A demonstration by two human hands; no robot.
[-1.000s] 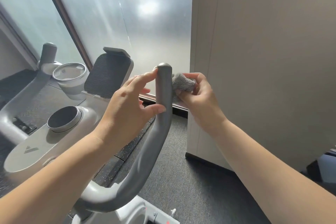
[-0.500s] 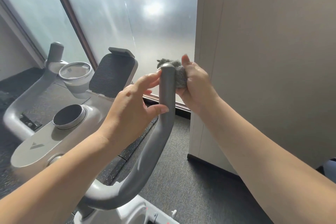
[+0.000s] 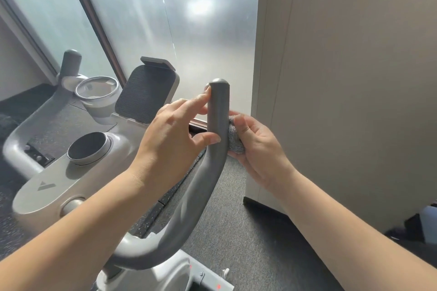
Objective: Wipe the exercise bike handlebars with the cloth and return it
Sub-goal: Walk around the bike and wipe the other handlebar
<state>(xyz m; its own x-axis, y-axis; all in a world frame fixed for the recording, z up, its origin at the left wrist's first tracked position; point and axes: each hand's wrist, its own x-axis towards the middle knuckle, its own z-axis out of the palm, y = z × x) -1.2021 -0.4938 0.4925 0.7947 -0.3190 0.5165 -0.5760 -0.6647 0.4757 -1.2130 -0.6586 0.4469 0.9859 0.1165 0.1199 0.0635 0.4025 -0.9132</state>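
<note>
The bike's right handlebar [image 3: 214,149] is a grey curved tube that rises upright in the middle of the view. My right hand [image 3: 257,146] presses a bunched grey cloth [image 3: 234,139] against the tube's right side, a little below its rounded tip. My left hand [image 3: 170,139] steadies the tube from the left, thumb and forefinger touching it, the other fingers spread. The left handlebar [image 3: 69,64] stands at the far left.
The white console [image 3: 71,184] has a round dark knob [image 3: 88,147], a cup holder [image 3: 97,90] and a black tablet rest [image 3: 146,92]. A beige cabinet wall [image 3: 343,90] stands close on the right. Frosted glass is behind, grey carpet below.
My right hand has slid the cloth down from the handlebar's tip to a spot lower on its right side. My left hand has kept its hold on the tube.
</note>
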